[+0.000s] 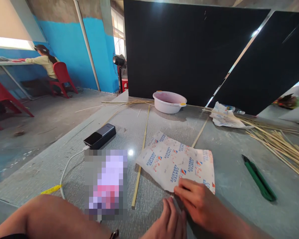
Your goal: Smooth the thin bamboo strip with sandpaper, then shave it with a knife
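A sheet of sandpaper (pixel 174 159) lies on the table with its white printed back up, marked "COATED ABRASIVE". My right hand (pixel 194 199) pinches its near edge between thumb and fingers. Close beside it, my left hand (pixel 168 217) has its fingers drawn together at the near corner of the sheet; whatever is between them is hidden. One bamboo strip (pixel 145 132) runs away from me left of the sheet. Another strip (pixel 200 132) reaches the sheet's far edge.
A green utility knife (pixel 259 179) lies at right, near a pile of bamboo strips (pixel 279 142) and crumpled paper (pixel 224 116). A white basin (pixel 169 103) stands at the back. Left are a black power bank (pixel 100 136), its cable (pixel 67 166) and a blurred phone (pixel 108 182). A person (pixel 46 61) sits far left.
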{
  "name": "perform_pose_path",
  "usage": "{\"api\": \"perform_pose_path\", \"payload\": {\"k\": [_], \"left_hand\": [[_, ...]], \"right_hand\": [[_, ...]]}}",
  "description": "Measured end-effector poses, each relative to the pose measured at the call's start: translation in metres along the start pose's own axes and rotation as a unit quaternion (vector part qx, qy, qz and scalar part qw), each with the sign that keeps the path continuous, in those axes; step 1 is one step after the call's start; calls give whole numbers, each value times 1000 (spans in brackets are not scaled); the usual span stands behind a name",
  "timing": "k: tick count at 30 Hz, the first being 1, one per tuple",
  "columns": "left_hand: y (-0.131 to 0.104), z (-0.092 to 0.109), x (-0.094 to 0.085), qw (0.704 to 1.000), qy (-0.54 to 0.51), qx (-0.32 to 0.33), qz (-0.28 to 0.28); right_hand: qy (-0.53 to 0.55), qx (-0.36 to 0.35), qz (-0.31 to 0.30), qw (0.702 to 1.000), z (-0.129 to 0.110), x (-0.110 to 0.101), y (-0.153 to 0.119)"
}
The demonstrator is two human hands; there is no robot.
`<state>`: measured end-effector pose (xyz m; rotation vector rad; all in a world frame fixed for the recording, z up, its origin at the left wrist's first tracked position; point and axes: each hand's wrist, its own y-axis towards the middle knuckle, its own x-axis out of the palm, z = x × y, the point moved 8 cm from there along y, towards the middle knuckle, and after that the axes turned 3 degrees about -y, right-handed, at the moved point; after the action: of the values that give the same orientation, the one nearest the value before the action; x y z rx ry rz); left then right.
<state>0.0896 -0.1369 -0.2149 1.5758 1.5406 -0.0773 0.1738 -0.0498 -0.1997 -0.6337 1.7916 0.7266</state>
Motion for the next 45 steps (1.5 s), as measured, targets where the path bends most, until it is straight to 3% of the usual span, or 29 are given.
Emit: {"api": "perform_pose_path", "payload": {"k": [11,15,18,22,25,30,34,39,45], "left_hand": [[-1,1,4,999,-7,31,-8],[-3,9,6,997,44,55,-25],[-5,16,9,989,76,100,-81],[-5,16,10,968,102,162,-162],[-4,17,10,965,107,189,-144],[-4,16,9,983,89,141,-74],[-7,17,12,979,90,148,-107],[-6,17,11,979,67,163,-99],[-6,13,10,983,86,135,-89]], "right_hand": [[-17,27,20,999,13,-3,1],[5,16,11,1000,8,-5,3],[85,39,-2,996,15,-6,6],[111,79,40,990,32,-15,10],[105,72,48,991,31,-13,9],[120,52,21,991,22,-5,6],[76,74,41,994,27,-9,5],[72,44,-7,996,17,-3,3],[36,50,37,997,20,-6,4]]}}
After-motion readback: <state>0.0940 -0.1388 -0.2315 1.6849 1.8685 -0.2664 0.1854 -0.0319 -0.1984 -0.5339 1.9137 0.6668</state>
